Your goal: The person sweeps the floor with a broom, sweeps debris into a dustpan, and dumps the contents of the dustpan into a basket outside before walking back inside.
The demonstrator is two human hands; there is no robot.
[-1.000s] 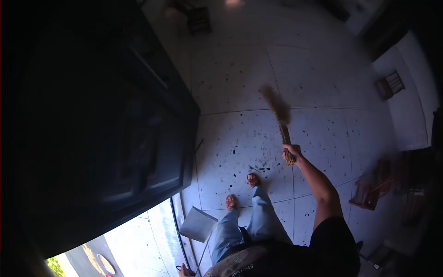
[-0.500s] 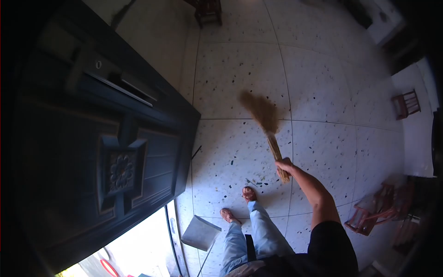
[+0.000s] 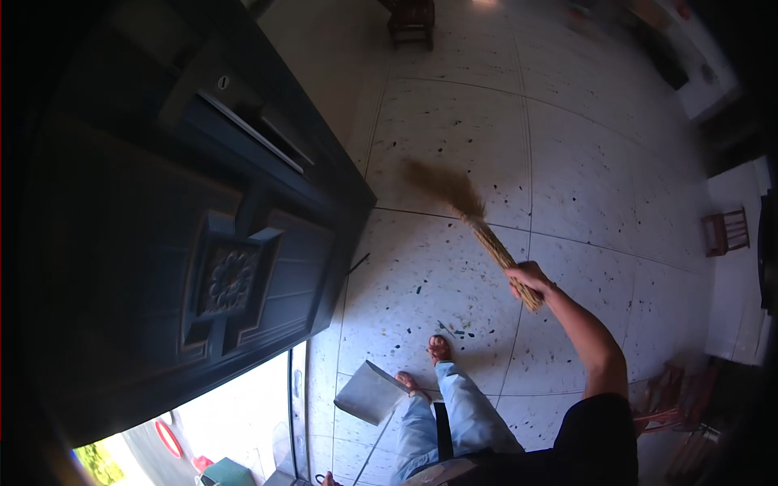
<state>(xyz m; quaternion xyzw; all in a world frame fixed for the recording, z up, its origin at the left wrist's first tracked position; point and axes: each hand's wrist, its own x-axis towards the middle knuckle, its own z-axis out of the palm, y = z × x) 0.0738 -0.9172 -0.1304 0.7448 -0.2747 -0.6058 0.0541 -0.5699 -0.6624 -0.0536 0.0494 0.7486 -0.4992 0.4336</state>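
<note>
My right hand [image 3: 531, 279] is closed around the bound handle of a straw broom [image 3: 506, 253]. The broom's brown bristles [image 3: 447, 188] fan out, blurred, over the speckled floor, pointing up and left. Beside my left foot a grey metal dustpan [image 3: 371, 394] is tilted, its thin handle running down to the bottom edge. Only a sliver of my left hand [image 3: 327, 479] shows there, near the handle's line; the frame cuts off most of its grip. Small dark bits of debris [image 3: 460, 333] lie on the floor in front of my feet.
A dark carved door [image 3: 235, 275] stands open on the left, with a bright doorway [image 3: 235, 413] below it. A wooden chair [image 3: 725, 232] is at the right, another chair [image 3: 412, 23] at the top. Reddish wooden furniture [image 3: 673, 397] sits at lower right.
My right hand has moved right with the broom, and the bristles have swung left. The dustpan appears further up and right. The view has shifted, and part of my left hand now shows.
</note>
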